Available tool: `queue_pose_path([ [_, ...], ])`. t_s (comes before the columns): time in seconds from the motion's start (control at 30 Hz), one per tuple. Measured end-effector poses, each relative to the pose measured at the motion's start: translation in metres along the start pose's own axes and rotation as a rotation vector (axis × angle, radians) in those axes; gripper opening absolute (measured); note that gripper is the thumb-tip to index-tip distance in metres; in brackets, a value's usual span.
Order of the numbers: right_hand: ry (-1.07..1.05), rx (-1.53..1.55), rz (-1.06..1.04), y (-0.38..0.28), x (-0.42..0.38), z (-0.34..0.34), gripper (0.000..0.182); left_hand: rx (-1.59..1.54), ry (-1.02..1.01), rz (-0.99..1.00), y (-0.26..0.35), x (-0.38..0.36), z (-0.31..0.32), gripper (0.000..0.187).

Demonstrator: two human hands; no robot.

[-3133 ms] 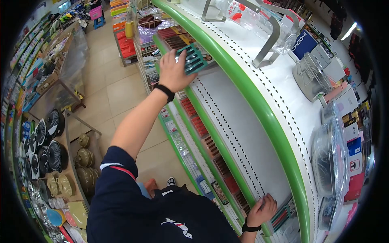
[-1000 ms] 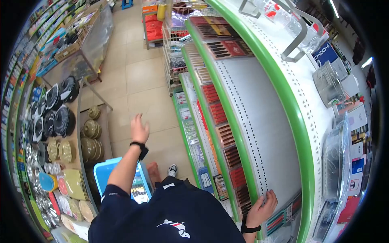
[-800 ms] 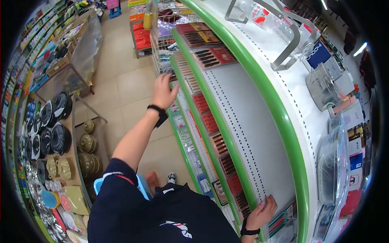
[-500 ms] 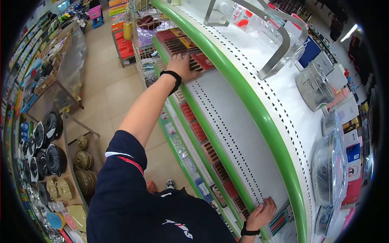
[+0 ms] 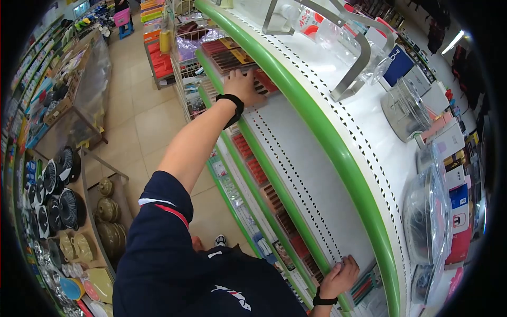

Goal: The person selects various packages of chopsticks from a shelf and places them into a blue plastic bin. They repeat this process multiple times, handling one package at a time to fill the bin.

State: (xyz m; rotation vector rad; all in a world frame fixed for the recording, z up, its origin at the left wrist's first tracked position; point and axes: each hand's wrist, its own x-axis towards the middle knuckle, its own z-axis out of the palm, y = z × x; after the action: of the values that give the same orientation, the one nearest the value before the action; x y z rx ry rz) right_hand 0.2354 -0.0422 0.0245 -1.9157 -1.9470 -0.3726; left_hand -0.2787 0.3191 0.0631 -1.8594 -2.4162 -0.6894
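My left hand (image 5: pixel 244 89) reaches to the far end of a shelf with a green front edge. Its fingers are spread and lie against flat packs of dark brown sticks (image 5: pixel 262 84) that look like chopsticks; the fingertips are partly hidden. More such packs (image 5: pixel 227 54) lie just beyond it. At the near end, my right hand (image 5: pixel 342 276) rests on the shelf's front strip with its fingers apart, holding nothing. Between the hands runs the white shelf board (image 5: pixel 301 169) with rows of small holes. Beside my right hand are packs with green and red sticks (image 5: pixel 364 289).
Above is a wider green-edged shelf (image 5: pixel 338 140) with a metal bracket (image 5: pixel 351 66), glass pots (image 5: pixel 405 108) and wrapped pans (image 5: pixel 425 216). Lower shelves hold red packs (image 5: pixel 257 171). Left across the tiled aisle (image 5: pixel 153 124) stand black pans (image 5: pixel 71 207) and brown pots (image 5: pixel 108 210).
My left hand has shifted slightly across the packs, its fingers more bent over them. My right hand stays at the shelf's near end. The view has moved a little.
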Motion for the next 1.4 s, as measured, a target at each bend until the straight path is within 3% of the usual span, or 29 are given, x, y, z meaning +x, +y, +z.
queue_pose_path([
  [0.17,0.002,0.05,-0.042,-0.001,-0.001,-0.004,0.043,-0.104,0.175,0.014,0.01,-0.064,-0.027,0.102],
  [0.33,-0.02,0.097,-0.136,0.001,-0.003,-0.01,0.038,-0.097,0.497,0.084,-0.016,-0.173,-0.034,0.097],
  [0.5,-0.109,0.161,-0.251,0.015,-0.011,-0.01,0.043,-0.128,0.547,-0.057,-0.07,-0.32,-0.03,0.097],
  [0.73,-0.139,0.214,-0.385,0.021,-0.012,-0.013,0.035,0.011,0.532,-0.65,-0.127,-0.605,0.007,0.088],
  [0.87,-0.16,0.248,-0.399,0.022,-0.013,-0.013,0.033,0.034,0.395,-1.015,-0.11,-0.774,0.04,0.087],
  [0.97,-0.169,0.246,-0.423,0.022,-0.014,-0.016,0.034,0.059,0.322,-1.281,-0.08,-0.863,0.069,0.089],
  [1.07,-0.159,0.243,-0.46,0.027,-0.014,-0.013,0.036,0.039,0.258,-1.452,-0.049,-0.906,0.09,0.09],
  [1.2,-0.16,0.244,-0.482,0.03,-0.016,-0.012,0.038,0.011,0.231,-1.428,-0.016,-0.926,0.122,0.09],
  [1.4,-0.169,0.241,-0.515,0.033,-0.018,-0.014,0.042,-0.01,-0.044,-1.439,0.018,-0.907,0.144,0.114],
])
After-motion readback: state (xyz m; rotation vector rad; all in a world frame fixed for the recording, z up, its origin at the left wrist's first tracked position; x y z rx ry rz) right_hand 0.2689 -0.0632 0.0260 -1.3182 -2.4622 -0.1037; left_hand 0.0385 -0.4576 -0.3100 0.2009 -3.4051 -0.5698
